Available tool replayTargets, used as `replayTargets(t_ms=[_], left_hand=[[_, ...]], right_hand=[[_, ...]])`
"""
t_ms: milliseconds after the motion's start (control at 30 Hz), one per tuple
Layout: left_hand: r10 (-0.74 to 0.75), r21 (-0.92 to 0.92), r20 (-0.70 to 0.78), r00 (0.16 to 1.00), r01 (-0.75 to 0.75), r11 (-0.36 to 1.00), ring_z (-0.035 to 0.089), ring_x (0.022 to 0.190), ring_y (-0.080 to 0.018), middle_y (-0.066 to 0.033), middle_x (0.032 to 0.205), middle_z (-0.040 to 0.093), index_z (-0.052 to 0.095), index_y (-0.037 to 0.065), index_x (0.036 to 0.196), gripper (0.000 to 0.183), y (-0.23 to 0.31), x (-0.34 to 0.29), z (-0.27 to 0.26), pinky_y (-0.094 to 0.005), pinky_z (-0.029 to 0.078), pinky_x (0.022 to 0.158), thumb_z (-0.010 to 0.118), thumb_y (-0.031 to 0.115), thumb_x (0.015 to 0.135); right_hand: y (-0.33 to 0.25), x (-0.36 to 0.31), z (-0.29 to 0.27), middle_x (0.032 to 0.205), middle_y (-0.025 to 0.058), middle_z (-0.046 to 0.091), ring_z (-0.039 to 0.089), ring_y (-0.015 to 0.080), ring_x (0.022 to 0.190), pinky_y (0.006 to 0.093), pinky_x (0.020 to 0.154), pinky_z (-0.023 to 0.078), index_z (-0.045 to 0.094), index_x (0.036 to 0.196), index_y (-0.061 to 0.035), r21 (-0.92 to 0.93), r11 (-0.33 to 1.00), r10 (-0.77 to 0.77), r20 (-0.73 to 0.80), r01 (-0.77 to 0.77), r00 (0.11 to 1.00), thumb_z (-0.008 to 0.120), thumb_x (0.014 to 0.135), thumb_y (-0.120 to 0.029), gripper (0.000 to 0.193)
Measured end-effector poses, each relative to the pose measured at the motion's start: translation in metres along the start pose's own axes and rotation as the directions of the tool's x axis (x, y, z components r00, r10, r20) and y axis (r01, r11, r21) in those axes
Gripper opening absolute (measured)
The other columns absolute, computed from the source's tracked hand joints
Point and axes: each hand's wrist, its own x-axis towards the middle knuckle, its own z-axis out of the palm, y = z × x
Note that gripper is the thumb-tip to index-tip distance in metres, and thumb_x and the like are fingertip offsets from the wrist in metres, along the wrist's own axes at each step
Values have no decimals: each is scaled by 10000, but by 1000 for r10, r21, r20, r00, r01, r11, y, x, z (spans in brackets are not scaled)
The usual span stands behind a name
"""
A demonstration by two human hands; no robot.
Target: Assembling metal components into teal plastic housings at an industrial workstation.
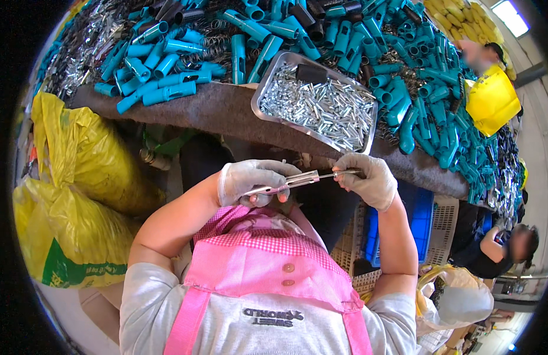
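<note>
One slotted silver tube (pixel 303 178) is hanging out mid-frame, below the metal tray (pixel 309 131)
Left hand (pixel 259 180) is gripping it, right hand (pixel 368 179) is pinching a thin rod (pixel 326 176) that's lining up with its right end.

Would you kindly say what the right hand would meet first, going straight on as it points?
Probably the silver metal piece held in the left hand, though depth is hard to judge.

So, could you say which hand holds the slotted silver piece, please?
The left hand; it has the slotted silver piece, whereas the right hand grips a thin rod at the piece's end.
</note>
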Motion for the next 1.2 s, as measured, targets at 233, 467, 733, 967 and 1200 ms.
replayTargets(t_ms=[233, 467, 733, 967, 1200], left_hand=[[-67, -88, 46, 997, 71, 994, 430, 463, -41, -70, 788, 596, 447, 28, 1297, 496, -3, 6, -3, -155, 274, 349, 531, 156, 825], [-60, -95, 101, 993, 70, 993, 447, 469, -34, -79, 805, 607, 441, 8, 1293, 499, -6, 6, -8, -152, 281, 353, 556, 165, 834], [-55, -99, 81, 995, 63, 993, 437, 465, -21, -69, 800, 600, 460, 8, 1274, 468, -10, 5, -10, -142, 277, 362, 554, 170, 845], [-51, -97, 118, 992, 63, 993, 436, 466, -19, -63, 807, 594, 445, 8, 1286, 482, -9, 4, -10, -136, 278, 365, 560, 181, 851], [-42, -105, 115, 993, 54, 993, 440, 475, -14, -55, 809, 587, 431, 22, 1303, 494, -13, 7, -9, -134, 280, 364, 559, 192, 858]], right_hand=[[5, -3, -1, 754, 41, 610, 549, 83, 647, 209, 574, 447, 610, 907, 24, -159, 987, -50, -69, 38, 996, 621, 789, 20, 118], [6, -9, -3, 777, 23, 616, 558, 67, 673, 203, 601, 465, 629, 908, 6, 208, 975, 68, 67, -80, 995, 644, 815, -50, 109], [3, -7, 2, 776, 24, 623, 565, 70, 668, 205, 596, 471, 629, 922, 14, 48, 996, 72, 7, -72, 997, 635, 819, -47, 120], [12, -9, -1, 775, 26, 624, 565, 70, 660, 201, 579, 464, 633, 923, 7, 145, 979, 129, 84, -141, 988, 637, 814, -42, 119], [7, -7, 8, 775, 36, 629, 568, 71, 665, 200, 590, 470, 633, 919, 12, 126, 983, 122, 99, -134, 988, 625, 802, -28, 123]])
